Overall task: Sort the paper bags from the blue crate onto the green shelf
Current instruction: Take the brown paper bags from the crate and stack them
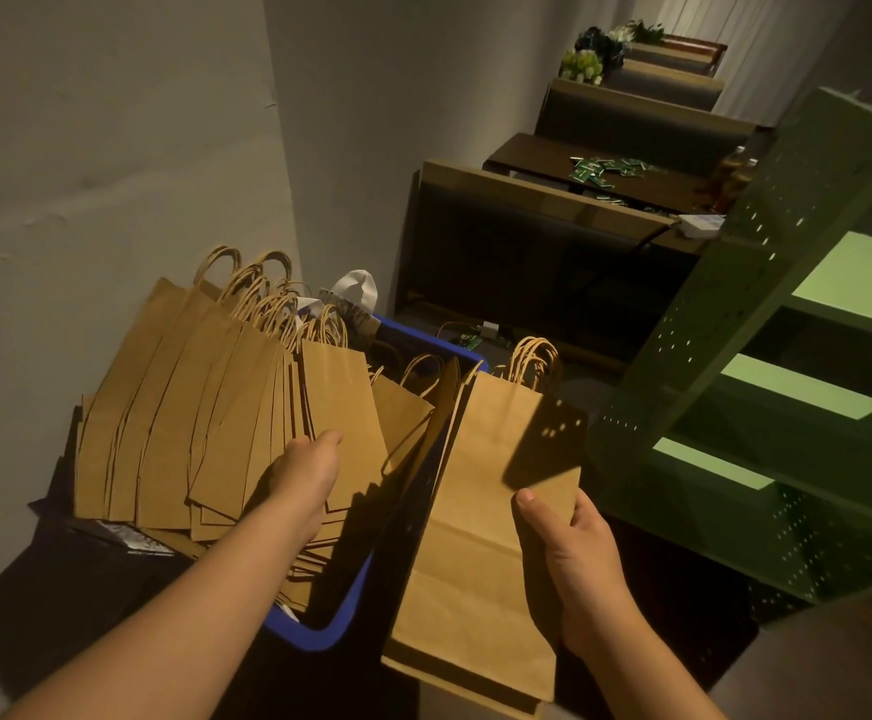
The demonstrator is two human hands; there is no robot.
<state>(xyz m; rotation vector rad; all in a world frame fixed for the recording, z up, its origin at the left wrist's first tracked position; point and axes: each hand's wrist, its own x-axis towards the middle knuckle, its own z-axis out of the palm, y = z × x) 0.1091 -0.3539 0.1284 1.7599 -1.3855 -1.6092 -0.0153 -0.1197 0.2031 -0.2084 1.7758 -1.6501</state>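
Right hand gripping bags, left hand grasping crate's bag; booth seats beyond.

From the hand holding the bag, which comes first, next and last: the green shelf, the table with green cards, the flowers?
Counting from the right hand, in the head view:
1. Green shelf, just to its right.
2. Table with green cards, farther back down the room.
3. Flowers, at the far end, up top.

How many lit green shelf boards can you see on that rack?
3: upper, middle, lower, stacked on the green rack at right. More may lie outside the picture.
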